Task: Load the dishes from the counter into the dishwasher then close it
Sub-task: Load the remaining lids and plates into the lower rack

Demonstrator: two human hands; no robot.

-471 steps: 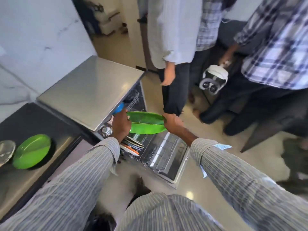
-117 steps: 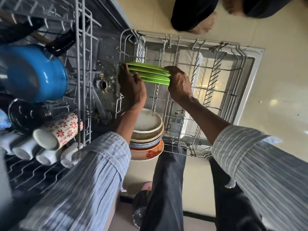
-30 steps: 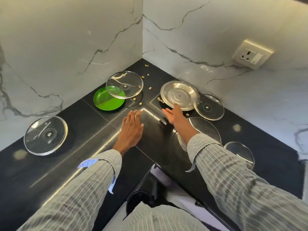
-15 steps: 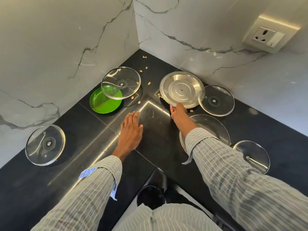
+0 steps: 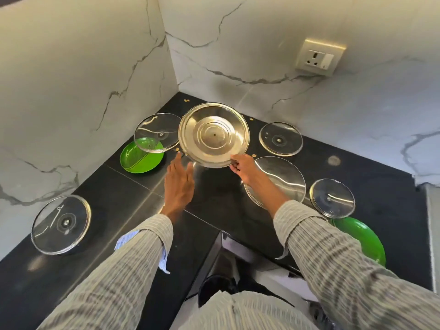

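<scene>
Home kitchen — black counter (image 5: 214, 206), marble walls (image 5: 71, 79)

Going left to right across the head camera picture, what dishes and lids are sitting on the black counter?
Glass lid alone at far left → green divided plate → steel plate gripped by the right hand → glass lid by the wall → small glass lid → green plate at the counter edge.
</scene>
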